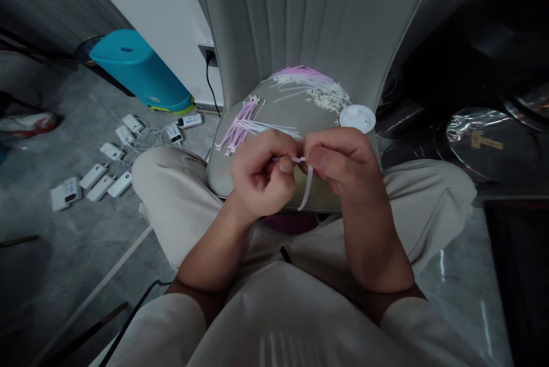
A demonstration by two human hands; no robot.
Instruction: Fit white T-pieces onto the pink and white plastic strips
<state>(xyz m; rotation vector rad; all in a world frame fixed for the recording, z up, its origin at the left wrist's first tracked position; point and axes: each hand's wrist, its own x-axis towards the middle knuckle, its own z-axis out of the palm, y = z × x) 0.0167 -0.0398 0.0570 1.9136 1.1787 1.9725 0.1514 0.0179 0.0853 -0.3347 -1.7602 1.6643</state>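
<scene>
My left hand is closed on a thin pink plastic stick, its thumb and forefinger pinched together. Close against it, my right hand pinches a small white connector piece at the stick's end. From between the hands a pale, slightly bent strip hangs down. On the grey chair seat behind them lie joined pink sticks with white ends, beside white sticks. Farther back are loose pink sticks and a heap of small white connectors.
A round white lid-like dish stands at the seat's right edge. Left on the floor lie several white power-bank-like boxes with cables, and a blue bin by the wall. Round shiny dark containers stand at right.
</scene>
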